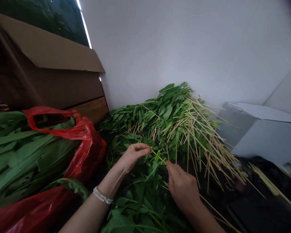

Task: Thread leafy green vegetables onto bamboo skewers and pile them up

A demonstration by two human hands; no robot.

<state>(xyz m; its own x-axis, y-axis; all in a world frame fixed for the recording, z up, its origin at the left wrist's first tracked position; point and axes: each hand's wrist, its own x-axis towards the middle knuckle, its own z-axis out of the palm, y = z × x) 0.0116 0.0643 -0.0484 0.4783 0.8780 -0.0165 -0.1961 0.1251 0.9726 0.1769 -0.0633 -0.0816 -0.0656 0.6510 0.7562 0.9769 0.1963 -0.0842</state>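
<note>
In the middle of the head view my right hand (pixel 183 184) is closed round a thin bamboo skewer (pixel 162 159) that slants up to the left. Green leafy stems (pixel 157 156) are on the skewer between my two hands, their leaves hanging below. My left hand (pixel 135 155) pinches a bit of green at the skewer's far end, thumb against finger. Under both hands lie loose leafy greens (pixel 126 215). Just beyond, a big heap of skewered greens (pixel 168 110) rests against the wall, with many bare skewer ends (pixel 215 152) fanning out to the right.
On the left, a red plastic bag (pixel 87 139) holds long green leaves (pixel 21 152). Behind it stands an open cardboard box (pixel 63 82). A white box (pixel 266 136) is at the right, with more loose skewers (pixel 266 181) before it on black plastic.
</note>
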